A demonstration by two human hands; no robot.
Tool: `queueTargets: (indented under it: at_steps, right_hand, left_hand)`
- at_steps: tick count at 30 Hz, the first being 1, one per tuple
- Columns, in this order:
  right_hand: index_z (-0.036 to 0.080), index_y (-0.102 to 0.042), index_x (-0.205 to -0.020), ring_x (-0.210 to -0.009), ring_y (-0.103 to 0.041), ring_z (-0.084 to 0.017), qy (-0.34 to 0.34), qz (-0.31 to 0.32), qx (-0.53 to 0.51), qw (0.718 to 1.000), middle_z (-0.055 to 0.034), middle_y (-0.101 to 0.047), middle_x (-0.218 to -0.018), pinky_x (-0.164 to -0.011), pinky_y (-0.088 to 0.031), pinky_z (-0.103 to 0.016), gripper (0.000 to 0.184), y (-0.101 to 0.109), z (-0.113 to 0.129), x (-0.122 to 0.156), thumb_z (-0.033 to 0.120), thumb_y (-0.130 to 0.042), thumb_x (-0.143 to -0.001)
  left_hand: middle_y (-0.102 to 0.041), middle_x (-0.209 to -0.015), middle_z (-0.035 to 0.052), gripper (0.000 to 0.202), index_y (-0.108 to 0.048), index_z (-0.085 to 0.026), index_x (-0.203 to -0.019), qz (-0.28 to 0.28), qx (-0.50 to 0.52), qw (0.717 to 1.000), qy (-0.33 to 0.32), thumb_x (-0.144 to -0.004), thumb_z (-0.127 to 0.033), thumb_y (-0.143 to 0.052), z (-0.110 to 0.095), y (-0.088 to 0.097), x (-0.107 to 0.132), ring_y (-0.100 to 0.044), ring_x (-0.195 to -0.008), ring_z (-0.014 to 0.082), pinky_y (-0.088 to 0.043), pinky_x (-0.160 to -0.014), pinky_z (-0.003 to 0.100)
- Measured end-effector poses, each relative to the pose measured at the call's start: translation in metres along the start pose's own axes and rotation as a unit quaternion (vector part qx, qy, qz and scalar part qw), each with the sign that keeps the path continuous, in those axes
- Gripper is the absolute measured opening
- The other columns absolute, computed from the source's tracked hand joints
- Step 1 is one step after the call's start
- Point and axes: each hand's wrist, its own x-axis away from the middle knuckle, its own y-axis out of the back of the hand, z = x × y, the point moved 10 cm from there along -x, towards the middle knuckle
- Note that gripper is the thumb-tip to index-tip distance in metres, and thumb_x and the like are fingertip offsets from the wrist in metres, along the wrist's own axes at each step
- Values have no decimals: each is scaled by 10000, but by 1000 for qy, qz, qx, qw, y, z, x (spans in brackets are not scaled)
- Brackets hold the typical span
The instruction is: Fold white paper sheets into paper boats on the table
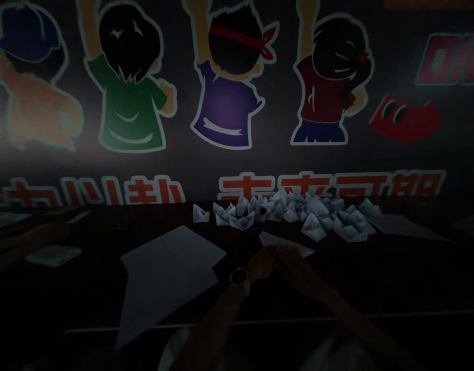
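The left grip (262,264) and right grip (297,270) rest open on a paper sheet (285,243) at 12 o'clock (the light is dim), paper boats (310,216) piled just beyond.

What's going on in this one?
In a dim room, a person's left hand, wearing a wristwatch, and right hand are at a small sheet of paper on a dark table. Just beyond it sits a heap of folded paper boats. A large paper sheet lies to the left of the hands, and another person's forearm shows dimly at the far left.
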Motion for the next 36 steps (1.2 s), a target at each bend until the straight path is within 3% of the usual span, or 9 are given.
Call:
queueTargets:
  at_steps: [3,8,13,16,19,21,25,30,36]
  right_hand:
    - [171,-333,-1369,-1332,-248,-234,-24,53,-47,997,-99,-343,-1427,-1076,-238,-446,576,-5,1,25,497,-308,-895]
    - [190,-341,-1368,-1320,-276,-234,-90,92,-31,991,-103,-345,-1423,-1083,-199,-479,613,7,-33,53,553,-278,-877]
    - [262,-479,-1277,-1274,-357,-294,-117,44,34,992,-102,-485,-1328,-1044,-185,-565,508,26,-62,65,521,-320,-870]
    - [242,-542,-1224,-1255,-364,-355,-126,-5,75,989,-144,-539,-1266,-1002,-186,-627,487,37,-66,61,507,-363,-857]
    - [184,-513,-1254,-1283,-318,-352,-109,-45,87,989,-159,-472,-1327,-1010,-218,-601,541,41,-49,50,518,-368,-854]
    - [161,-494,-1268,-1277,-345,-310,-76,-27,73,994,-146,-454,-1346,-1018,-277,-533,554,31,-30,43,514,-344,-868]
    - [177,-522,-1241,-1216,-436,-292,-49,15,65,997,-137,-511,-1297,-1010,-313,-496,506,17,-1,37,488,-361,-876]
    - [239,-521,-1250,-1222,-419,-321,-24,10,68,997,-130,-514,-1293,-998,-322,-505,495,22,22,34,506,-428,-844]
    - [286,-466,-1292,-1251,-378,-317,-4,14,32,999,-122,-459,-1341,-1003,-300,-520,496,22,36,34,469,-471,-831]
  left_hand:
    - [-481,-1318,98,355,-491,-109,-1204,23,7,1000,-6,-904,-203,-325,-3,-1,2,-375,-1257,214,-295,-1062,351]
    - [-416,-1371,111,406,-417,-121,-1289,22,23,999,33,-907,-209,-313,2,1,2,-351,-1276,204,-304,-1055,357]
    - [-420,-1372,91,420,-404,-155,-1305,38,35,997,52,-896,-218,-328,7,-3,1,-356,-1275,198,-311,-1054,371]
    - [-437,-1362,76,422,-417,-171,-1299,30,35,998,42,-884,-205,-345,4,0,2,-363,-1270,205,-315,-1051,365]
    - [-445,-1362,10,419,-419,-232,-1301,4,29,999,26,-900,-204,-297,0,5,3,-369,-1265,197,-303,-1052,335]
    - [-434,-1370,8,420,-410,-231,-1309,5,24,999,25,-908,-219,-284,1,5,4,-365,-1268,191,-296,-1056,320]
    - [-406,-1386,59,415,-413,-179,-1308,87,6,996,32,-909,-222,-306,9,-5,0,-372,-1262,205,-328,-1029,345]
    - [-456,-1348,37,405,-412,-256,-1304,170,-24,985,8,-904,-232,-354,21,-13,-11,-427,-1205,217,-371,-955,377]
    - [-520,-1278,-2,364,-500,-326,-1222,148,1,988,39,-872,-273,-415,34,-16,-20,-510,-1094,195,-396,-898,335]
